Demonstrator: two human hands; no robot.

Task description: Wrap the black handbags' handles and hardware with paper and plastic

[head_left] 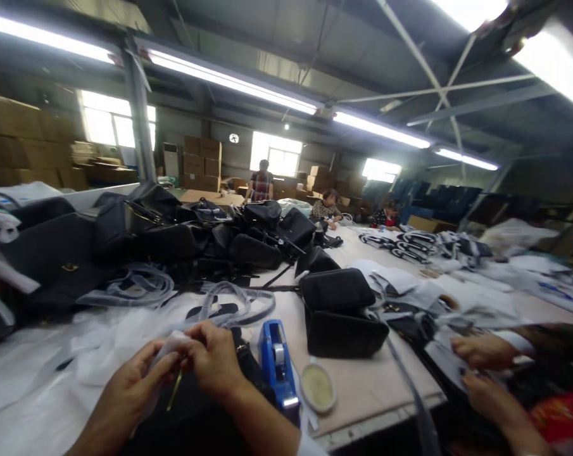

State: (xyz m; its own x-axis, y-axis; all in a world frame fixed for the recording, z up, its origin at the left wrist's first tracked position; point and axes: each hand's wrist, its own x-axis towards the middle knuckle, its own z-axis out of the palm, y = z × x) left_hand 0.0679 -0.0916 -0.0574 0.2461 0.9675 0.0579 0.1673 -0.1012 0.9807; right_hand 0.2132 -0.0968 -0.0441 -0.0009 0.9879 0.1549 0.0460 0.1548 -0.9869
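Note:
My left hand (pixel 127 389) is closed on a folded piece of thin white wrapping material (pixel 171 349). Meeting it from the other side, my right hand (pixel 217 358) pinches the same piece, its fingertips partly hidden. Both hands are above a black bag (pixel 191 418), and a thin gold-coloured zipper or metal strip (pixel 174 391) shows just below my fingers. A blue tape dispenser (pixel 277 367) stands right of my right forearm. Beside it sits a small round dish (pixel 318 386) with a pale yellowish inside.
Black bags (pixel 172 240) are heaped along the left and back. A boxy black bag (pixel 343 313) stands ahead. Clear plastic-wrapped straps (pixel 239 304) and white sheets (pixel 110 348) lie about. At right, a co-worker's hands (pixel 485 351) handle white material. Other people sit or stand farther back.

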